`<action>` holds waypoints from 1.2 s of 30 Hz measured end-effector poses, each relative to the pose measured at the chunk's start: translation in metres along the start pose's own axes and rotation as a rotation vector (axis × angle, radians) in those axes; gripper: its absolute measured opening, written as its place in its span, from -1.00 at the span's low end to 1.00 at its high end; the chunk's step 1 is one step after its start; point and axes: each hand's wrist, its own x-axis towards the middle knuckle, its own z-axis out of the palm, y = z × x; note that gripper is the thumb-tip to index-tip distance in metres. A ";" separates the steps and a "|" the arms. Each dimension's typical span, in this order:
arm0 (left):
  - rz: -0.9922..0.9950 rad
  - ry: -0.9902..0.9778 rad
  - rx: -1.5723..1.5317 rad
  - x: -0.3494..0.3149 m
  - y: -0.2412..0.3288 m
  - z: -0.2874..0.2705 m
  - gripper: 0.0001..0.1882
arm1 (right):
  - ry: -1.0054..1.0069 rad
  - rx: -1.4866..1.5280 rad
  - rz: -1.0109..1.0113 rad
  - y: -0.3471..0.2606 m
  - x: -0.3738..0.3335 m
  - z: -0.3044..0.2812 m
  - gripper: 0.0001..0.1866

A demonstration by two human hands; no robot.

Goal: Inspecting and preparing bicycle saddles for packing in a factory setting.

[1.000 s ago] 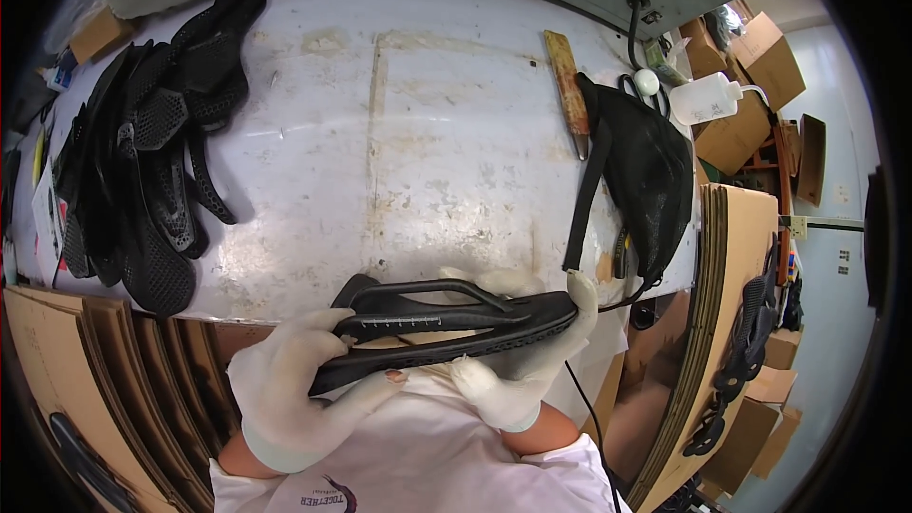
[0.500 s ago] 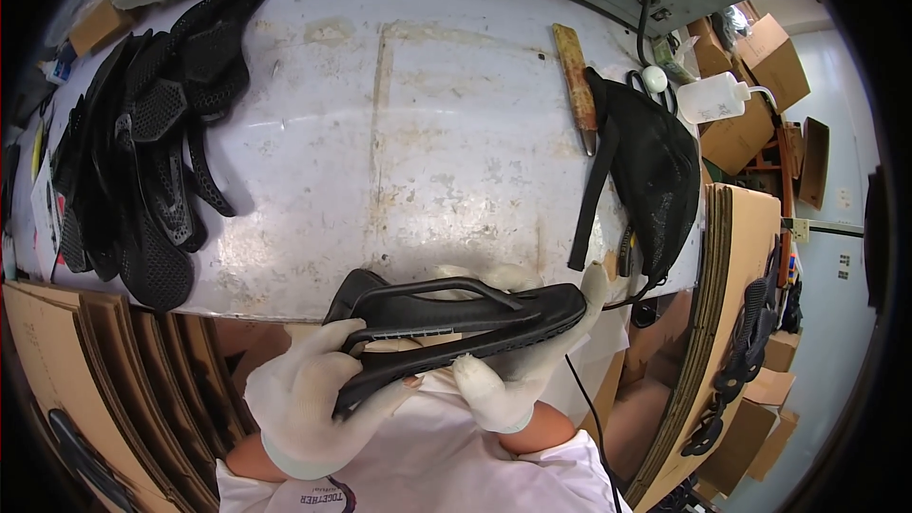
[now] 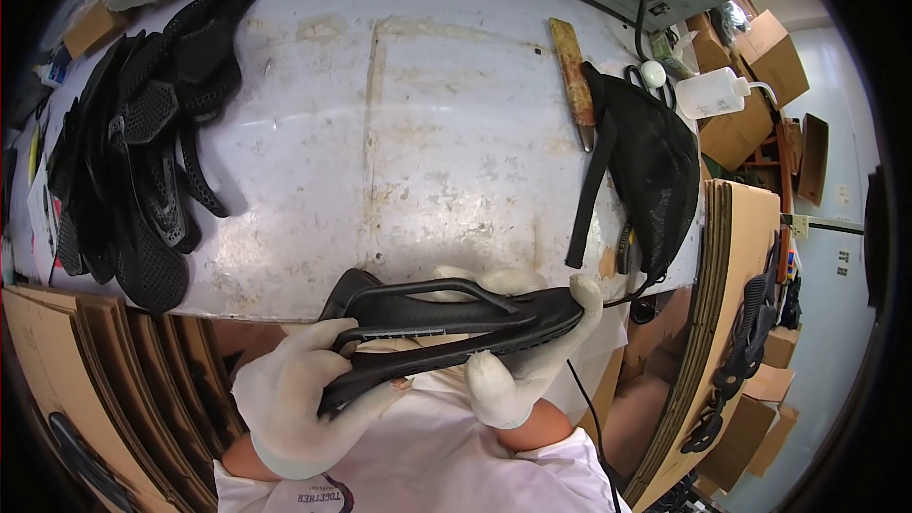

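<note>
Over the table's near edge I hold a black bicycle saddle (image 3: 418,356) with its two rails facing up. Its narrow nose points right, its wide rear end left, and a long slot runs down its middle. My left hand (image 3: 299,394), in a white glove, is closed around the rear end. At the nose, my right hand (image 3: 508,389), gloved alike, grips the saddle, its thumb on the near side and some fingers on the far side. Parts of the fingers are hidden behind the saddle. A pile of black, honeycomb-patterned saddle-shaped pieces (image 3: 152,133) lies on the left of the table.
On the white, stained table (image 3: 285,142), a worn yellow-brown tool (image 3: 573,71) lies beside a black mesh item with a strap (image 3: 646,157). A white squeeze bottle (image 3: 711,95) stands far right. Cardboard sheets (image 3: 731,266) flank the table's near edge; a thin black cable (image 3: 587,404) hangs right of me.
Both hands and the saddle have shifted very slightly left. My right fingertip near the nose has dropped a little and moved left. The grip stays the same.
</note>
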 end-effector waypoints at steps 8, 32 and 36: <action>-0.003 0.057 -0.048 0.005 -0.005 0.003 -0.52 | -0.160 -0.029 -0.073 0.000 0.007 -0.011 0.34; 0.012 0.049 -0.008 -0.001 -0.003 0.001 -0.49 | -0.154 0.014 -0.042 0.017 -0.005 0.005 0.52; -0.003 0.012 -0.025 0.003 0.001 0.001 -0.49 | -0.161 -0.013 -0.055 0.006 0.001 0.002 0.51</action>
